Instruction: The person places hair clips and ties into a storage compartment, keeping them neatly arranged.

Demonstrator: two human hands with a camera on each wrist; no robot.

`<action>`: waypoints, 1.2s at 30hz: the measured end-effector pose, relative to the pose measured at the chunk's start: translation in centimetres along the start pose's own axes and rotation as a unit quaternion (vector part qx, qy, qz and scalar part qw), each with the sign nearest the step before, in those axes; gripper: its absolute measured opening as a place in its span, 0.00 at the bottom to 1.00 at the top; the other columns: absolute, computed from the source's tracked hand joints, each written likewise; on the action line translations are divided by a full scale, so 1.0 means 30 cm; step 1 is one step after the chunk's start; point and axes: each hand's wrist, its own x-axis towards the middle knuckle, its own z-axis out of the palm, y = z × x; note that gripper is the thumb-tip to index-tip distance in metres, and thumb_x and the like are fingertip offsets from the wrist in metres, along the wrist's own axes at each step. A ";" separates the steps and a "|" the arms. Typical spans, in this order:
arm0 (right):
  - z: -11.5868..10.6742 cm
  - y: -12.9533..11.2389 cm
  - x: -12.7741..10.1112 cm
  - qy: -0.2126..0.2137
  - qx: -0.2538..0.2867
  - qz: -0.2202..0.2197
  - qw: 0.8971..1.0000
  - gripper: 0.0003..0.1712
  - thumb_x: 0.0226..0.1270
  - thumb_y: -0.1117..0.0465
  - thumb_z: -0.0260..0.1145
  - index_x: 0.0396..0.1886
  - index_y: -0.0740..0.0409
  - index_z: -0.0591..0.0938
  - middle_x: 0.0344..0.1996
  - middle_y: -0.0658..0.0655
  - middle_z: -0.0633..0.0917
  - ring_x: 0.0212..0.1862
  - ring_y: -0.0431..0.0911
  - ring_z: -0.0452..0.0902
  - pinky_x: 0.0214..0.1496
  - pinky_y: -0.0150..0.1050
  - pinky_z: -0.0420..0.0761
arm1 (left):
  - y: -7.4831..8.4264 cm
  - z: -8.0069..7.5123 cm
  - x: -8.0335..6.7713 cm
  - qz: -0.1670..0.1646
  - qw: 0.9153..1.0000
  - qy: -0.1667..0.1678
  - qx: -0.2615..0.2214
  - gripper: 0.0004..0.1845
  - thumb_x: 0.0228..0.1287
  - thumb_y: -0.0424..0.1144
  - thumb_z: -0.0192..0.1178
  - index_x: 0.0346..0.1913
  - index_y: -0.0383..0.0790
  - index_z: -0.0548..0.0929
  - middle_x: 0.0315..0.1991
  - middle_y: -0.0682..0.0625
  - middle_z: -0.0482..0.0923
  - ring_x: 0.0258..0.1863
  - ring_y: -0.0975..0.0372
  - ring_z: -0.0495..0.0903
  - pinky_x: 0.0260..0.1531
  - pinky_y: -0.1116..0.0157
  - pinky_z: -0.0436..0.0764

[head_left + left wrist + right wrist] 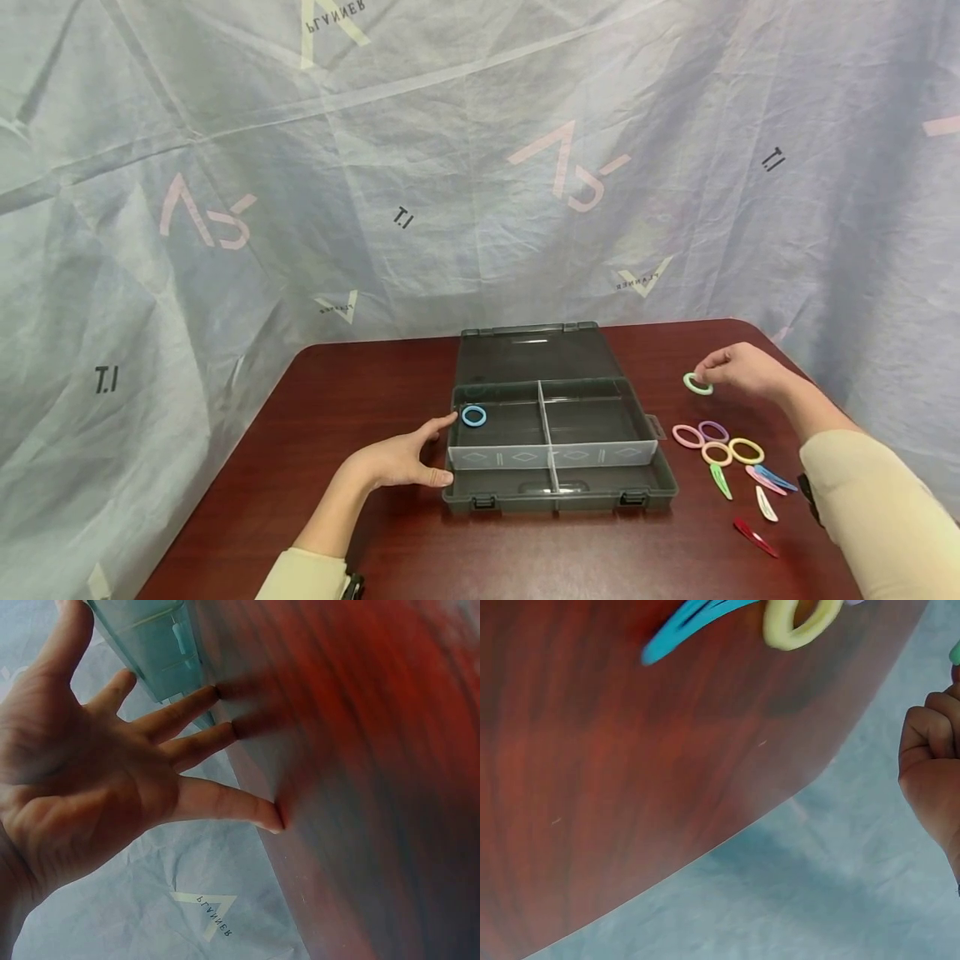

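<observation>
A pale blue sheet printed with letters hangs behind a dark red wooden bench [315, 433] in the head view, and on the bench sits an open grey organiser box [555, 433] with its lid laid back and clear dividers splitting it into compartments. A blue hair tie [474, 415] lies in the box's back left compartment. The left hand [401, 458] rests against the box's left front corner, fingers straight and spread, holding nothing. The right hand [738, 368] hovers right of the box, its fingertips pinching a green hair tie [697, 384] just above the bench. Nearer the bench's right edge lie a pink, a purple, a peach and a yellow hair tie [747, 451] in a cluster, with green, blue, white and red snap clips [756, 537] beside them. In the left wrist view the left hand [97, 772] shows palm up, fingers apart, the fingertips blurred against the red surface; only a corner of the box [154, 641] is visible. In the right wrist view the right hand [934, 750] is cut off at the frame edge, fingers curled, with only a sliver of green at the top right corner; a yellow hair tie [799, 622] and a blue snap clip [682, 626] are cut off at the top.
</observation>
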 end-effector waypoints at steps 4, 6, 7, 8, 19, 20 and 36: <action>0.006 -0.060 0.034 0.000 -0.002 -0.019 1.000 0.13 0.65 0.49 0.65 0.38 0.53 0.87 0.39 0.52 0.85 0.47 0.51 0.77 0.45 0.51 0.74 | -0.002 -0.001 -0.001 0.004 1.000 -0.002 -0.002 0.52 0.55 0.47 0.70 0.76 0.55 0.47 0.71 0.36 0.51 0.69 0.45 0.54 0.59 0.45 0.62; 0.011 -0.090 0.054 -0.003 -0.001 -0.026 1.000 0.13 0.65 0.49 0.65 0.37 0.52 0.87 0.38 0.51 0.85 0.47 0.50 0.77 0.46 0.50 0.74 | -0.003 -0.002 -0.002 0.005 1.000 -0.002 -0.003 0.52 0.55 0.47 0.70 0.76 0.55 0.47 0.71 0.35 0.51 0.69 0.44 0.53 0.60 0.45 0.62; 0.013 -0.105 0.064 -0.006 0.002 -0.029 1.000 0.13 0.65 0.49 0.65 0.37 0.52 0.87 0.38 0.52 0.85 0.47 0.50 0.76 0.46 0.50 0.74 | -0.003 -0.003 -0.002 0.005 1.000 -0.001 -0.004 0.52 0.55 0.47 0.70 0.76 0.54 0.48 0.71 0.35 0.51 0.69 0.44 0.53 0.60 0.45 0.62; 0.016 -0.120 0.075 -0.008 0.005 -0.031 0.999 0.13 0.65 0.49 0.65 0.36 0.52 0.88 0.38 0.51 0.85 0.47 0.49 0.76 0.46 0.50 0.74 | -0.003 -0.003 -0.003 0.004 1.000 -0.002 -0.005 0.52 0.55 0.46 0.70 0.76 0.55 0.48 0.71 0.35 0.51 0.69 0.44 0.53 0.60 0.45 0.61; 0.071 -0.257 0.167 -0.039 0.041 -0.051 0.997 0.10 0.65 0.54 0.64 0.34 0.53 0.88 0.37 0.51 0.86 0.42 0.46 0.75 0.44 0.44 0.72 | -0.003 -0.002 -0.003 0.001 1.000 0.001 -0.005 0.52 0.55 0.46 0.70 0.76 0.55 0.48 0.71 0.35 0.51 0.69 0.44 0.53 0.59 0.45 0.62; 0.076 -0.267 0.173 -0.041 0.044 -0.054 0.997 0.09 0.65 0.54 0.64 0.34 0.53 0.87 0.36 0.51 0.86 0.42 0.46 0.75 0.44 0.43 0.72 | -0.002 -0.002 -0.003 0.001 1.000 0.001 -0.005 0.52 0.55 0.46 0.70 0.76 0.55 0.48 0.71 0.35 0.51 0.69 0.44 0.53 0.59 0.45 0.62; 0.181 -0.455 0.274 -0.069 0.056 -0.100 0.991 0.08 0.62 0.56 0.67 0.31 0.55 0.87 0.31 0.51 0.85 0.31 0.45 0.69 0.36 0.41 0.69 | -0.012 -0.001 0.003 0.001 1.000 0.001 -0.009 0.52 0.54 0.46 0.71 0.76 0.56 0.48 0.71 0.35 0.51 0.70 0.44 0.53 0.60 0.45 0.61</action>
